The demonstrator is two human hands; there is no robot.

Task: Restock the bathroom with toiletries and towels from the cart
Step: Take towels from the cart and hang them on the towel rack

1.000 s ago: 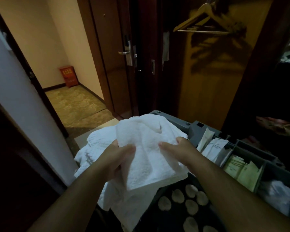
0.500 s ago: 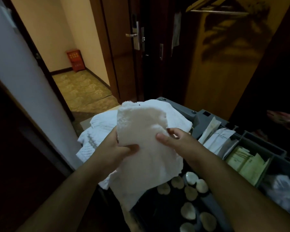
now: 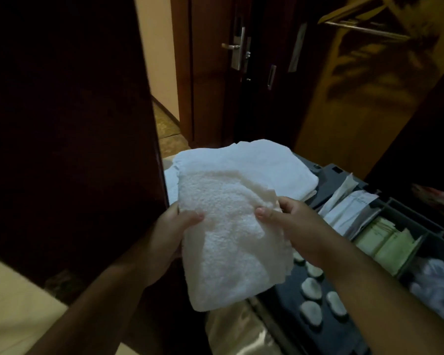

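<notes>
A folded white towel (image 3: 228,239) is held up in front of me over the grey cart (image 3: 344,175). My left hand (image 3: 172,231) grips its left edge, thumb on top. My right hand (image 3: 290,224) pinches its right edge, thumb on the cloth. Behind it a stack of white towels (image 3: 254,165) lies on the cart's far end. To the right, the cart's compartments hold white sachets (image 3: 349,203), green packets (image 3: 385,242) and a white plastic bundle (image 3: 436,280). Small oval soaps (image 3: 310,290) lie on the cart's dark tray below my right arm.
A dark wooden door leaf (image 3: 69,137) fills the left side, close to my left hand. Ahead is a brown door with a metal handle (image 3: 233,47). A wooden wardrobe with a hanger rail (image 3: 364,29) stands at the right. Pale floor (image 3: 16,316) shows at the lower left.
The view has swung left, so the dark door leaf now covers the corridor. The towel has been folded narrower and tidier between both hands and sits lower and nearer to me.
</notes>
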